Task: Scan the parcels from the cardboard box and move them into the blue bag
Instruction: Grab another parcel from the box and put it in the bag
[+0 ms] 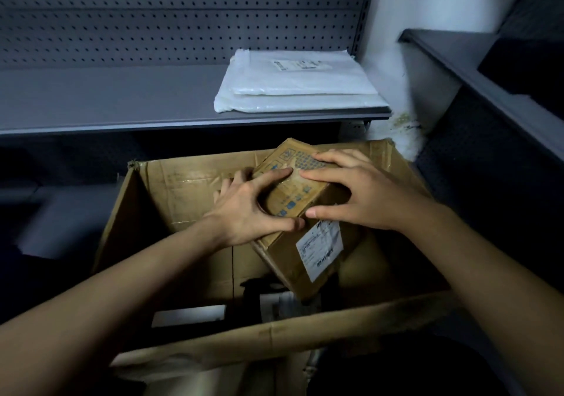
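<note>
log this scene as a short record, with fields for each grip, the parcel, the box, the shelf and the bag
left grip: holds the small parcel at its left side
right grip: holds the same parcel from the right, fingers across its top
small parcel: tilted over the open cardboard box, shipping label facing the camera
cardboard box: flaps open, contents too dark to tell
shelf: grey, white mailers stacked at its right end
blue bag: not in view

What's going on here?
A person grips a small brown cardboard parcel with the left hand and right hand, tilted inside the large open cardboard box, its white shipping label facing the camera. Flat white plastic mailers lie stacked on the grey metal shelf behind. No blue bag or scanner is in view.
</note>
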Demonstrator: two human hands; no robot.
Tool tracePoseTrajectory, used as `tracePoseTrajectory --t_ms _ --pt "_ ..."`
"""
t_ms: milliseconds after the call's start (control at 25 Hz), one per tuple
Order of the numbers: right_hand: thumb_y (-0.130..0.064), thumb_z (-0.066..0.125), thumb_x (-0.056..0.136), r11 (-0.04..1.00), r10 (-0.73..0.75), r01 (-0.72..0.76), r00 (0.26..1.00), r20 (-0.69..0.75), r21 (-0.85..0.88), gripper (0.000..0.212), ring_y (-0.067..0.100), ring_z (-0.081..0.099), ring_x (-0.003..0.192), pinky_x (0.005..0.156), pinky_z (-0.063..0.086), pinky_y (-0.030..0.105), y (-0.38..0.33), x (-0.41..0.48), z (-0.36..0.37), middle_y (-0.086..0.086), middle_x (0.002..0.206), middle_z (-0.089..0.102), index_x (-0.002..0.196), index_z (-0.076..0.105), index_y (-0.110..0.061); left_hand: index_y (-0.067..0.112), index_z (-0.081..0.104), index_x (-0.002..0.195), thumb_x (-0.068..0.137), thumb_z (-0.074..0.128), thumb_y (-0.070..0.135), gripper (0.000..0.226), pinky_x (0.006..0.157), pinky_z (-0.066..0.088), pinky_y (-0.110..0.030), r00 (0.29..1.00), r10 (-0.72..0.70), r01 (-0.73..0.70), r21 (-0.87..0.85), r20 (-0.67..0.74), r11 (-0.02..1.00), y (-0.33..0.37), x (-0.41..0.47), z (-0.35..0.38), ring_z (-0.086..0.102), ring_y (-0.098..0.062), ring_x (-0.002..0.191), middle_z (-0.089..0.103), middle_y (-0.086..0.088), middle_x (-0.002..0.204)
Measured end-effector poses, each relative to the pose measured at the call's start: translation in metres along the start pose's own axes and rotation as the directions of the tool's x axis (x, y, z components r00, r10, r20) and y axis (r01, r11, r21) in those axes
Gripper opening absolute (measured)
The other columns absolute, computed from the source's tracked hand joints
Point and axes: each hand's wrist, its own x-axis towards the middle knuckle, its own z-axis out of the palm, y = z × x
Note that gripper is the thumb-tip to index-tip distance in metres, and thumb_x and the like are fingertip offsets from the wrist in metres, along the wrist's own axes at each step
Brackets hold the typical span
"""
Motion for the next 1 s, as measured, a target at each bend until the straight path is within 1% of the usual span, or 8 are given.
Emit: tracePoseTrajectory --t_ms 120,320,440,520,640,760,880,1000 --pt "-0.081 0.058 0.068 1.0 0.006 -0.007 1.0 -0.012 -0.008 0.078 0.014 0.026 0.14 0.118 0.027 0.046 -0.014 -0.006 -0.021 -0.013 0.154 0.036 0.139 0.052 -0.049 0.07 0.026 0.139 0.041 0.055 0.092 0.105 0.115 0.028 -0.051 1.0 0.018 -0.018 0.017 -0.017 1.0 0.019 -0.01 -0.022 0.031 -0.034 0.137 0.033 -0.007 0.151" --pt "-0.088 0.052 0.068 0.998 0.033 -0.036 0.998 -0.059 -0.045 0.08 0.012 0.027 0.141 0.117 0.028 0.046 -0.035 -0.022 -0.069 -0.019 0.155 0.034 0.141 0.045 -0.056 0.07 0.031 0.137 0.038 0.055 0.093 0.105 0.113 0.028 -0.049 0.998 0.06 -0.059 0.06 -0.017 0.996 0.056 -0.026 -0.068 0.031 -0.033 0.136 0.036 -0.004 0.151" --pt "-0.09 0.051 0.068 0.998 0.043 -0.047 0.995 -0.093 -0.04 0.078 0.012 0.028 0.141 0.116 0.026 0.04 -0.047 -0.035 -0.101 -0.018 0.154 0.035 0.139 0.044 -0.059 0.07 0.037 0.133 0.042 0.06 0.09 0.097 0.113 0.033 -0.047 0.993 0.117 -0.117 0.036 -0.017 0.992 0.083 -0.034 -0.095 0.038 -0.028 0.134 0.047 0.0 0.145" --pt "-0.089 0.051 0.068 0.998 0.05 -0.053 0.992 -0.114 -0.029 0.078 0.013 0.028 0.141 0.115 0.025 0.035 -0.052 -0.044 -0.121 -0.017 0.153 0.036 0.139 0.045 -0.059 0.071 0.039 0.131 0.043 0.062 0.088 0.093 0.113 0.034 -0.047 0.989 0.145 -0.144 0.039 -0.029 0.989 0.101 -0.039 -0.108 0.039 -0.027 0.134 0.049 0.002 0.143" --pt "-0.087 0.053 0.068 0.997 0.065 -0.07 0.988 -0.143 -0.031 0.079 0.014 0.029 0.142 0.118 0.026 0.039 -0.056 -0.061 -0.149 -0.016 0.153 0.037 0.141 0.046 -0.055 0.075 0.037 0.127 0.041 0.061 0.089 0.091 0.102 0.033 -0.04 0.985 0.165 -0.16 0.086 -0.051 0.983 0.133 -0.045 -0.121 0.039 -0.028 0.133 0.049 0.002 0.14" --pt "-0.088 0.05 0.069 0.993 0.084 -0.095 0.982 -0.168 -0.062 0.081 0.016 0.031 0.141 0.118 0.028 0.044 -0.055 -0.08 -0.171 -0.014 0.153 0.036 0.142 0.044 -0.054 0.075 0.037 0.128 0.041 0.059 0.089 0.091 0.093 0.03 -0.04 0.978 0.203 -0.195 0.131 -0.055 0.972 0.162 -0.05 -0.126 0.039 -0.029 0.131 0.049 0.0 0.14" --pt "-0.088 0.048 0.07 0.99 0.096 -0.113 0.979 -0.178 -0.085 0.08 0.017 0.03 0.141 0.118 0.026 0.042 -0.051 -0.096 -0.185 -0.012 0.154 0.036 0.143 0.043 -0.055 0.072 0.038 0.13 0.039 0.058 0.089 0.095 0.098 0.032 -0.039 0.975 0.216 -0.208 0.14 -0.044 0.968 0.183 -0.055 -0.125 0.037 -0.031 0.13 0.047 -0.003 0.138" --pt "-0.087 0.05 0.072 0.989 0.102 -0.119 0.979 -0.176 -0.091 0.078 0.017 0.03 0.141 0.116 0.027 0.039 -0.048 -0.11 -0.191 -0.011 0.154 0.036 0.143 0.041 -0.056 0.071 0.04 0.131 0.041 0.061 0.088 0.094 0.108 0.038 -0.047 0.971 0.238 -0.233 0.138 -0.019 0.963 0.197 -0.059 -0.123 0.041 -0.03 0.128 0.05 -0.003 0.137"
